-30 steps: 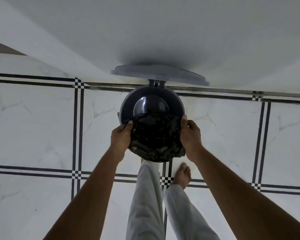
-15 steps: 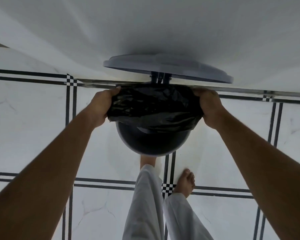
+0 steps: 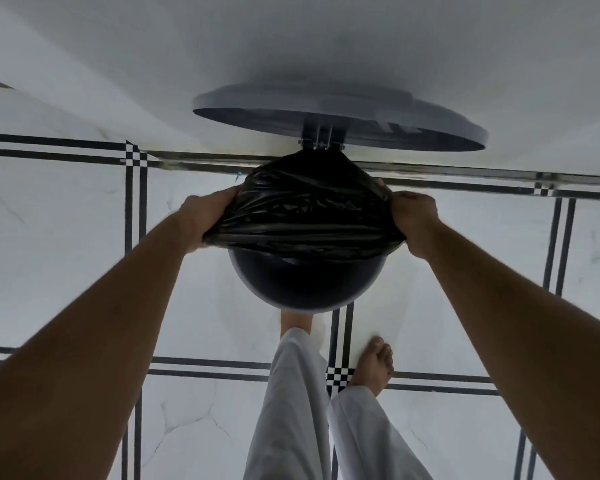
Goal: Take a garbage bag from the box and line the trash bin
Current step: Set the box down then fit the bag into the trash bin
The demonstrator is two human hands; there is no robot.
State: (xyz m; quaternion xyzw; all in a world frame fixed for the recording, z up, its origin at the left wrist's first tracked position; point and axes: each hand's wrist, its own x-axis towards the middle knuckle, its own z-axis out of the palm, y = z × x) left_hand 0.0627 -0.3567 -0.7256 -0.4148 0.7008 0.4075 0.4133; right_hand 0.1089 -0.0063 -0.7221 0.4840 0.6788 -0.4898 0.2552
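Your left hand [image 3: 201,220] and right hand [image 3: 414,221] each clench one side of the bag [image 3: 305,209], stretched tight between them over the far half of the bin [image 3: 305,282]. The uncovered rim lies toward you, equally near both hands.

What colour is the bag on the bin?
Black and shiny, the garbage bag, seen in the head view.

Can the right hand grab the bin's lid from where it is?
Probably yes. The lid stands open just past the right hand with nothing between them, but that hand is busy gripping the garbage bag.
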